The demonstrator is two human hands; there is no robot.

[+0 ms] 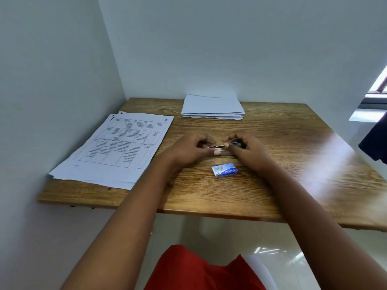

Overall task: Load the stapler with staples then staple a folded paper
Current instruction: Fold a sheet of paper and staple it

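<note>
The stapler (222, 147) lies mid-worktop between both hands, mostly hidden by them; only a metal strip and a blue end show. The left hand (188, 150) curls round its left part, thumb pressed on the metal. The right hand (247, 149) pinches the blue end with curled fingers (229, 136). Just in front of the hands, nearer the person, a small blue staple box (225, 169) lies flat, touching neither hand. Printed sheets (117, 147) overhang the worktop's left edge; a stack of blank paper (212, 107) sits at the back against the wall. To the right, the wooden worktop (303, 164) is bare and glossy. Pale walls meet in the corner at left; a window shows at far right.
</note>
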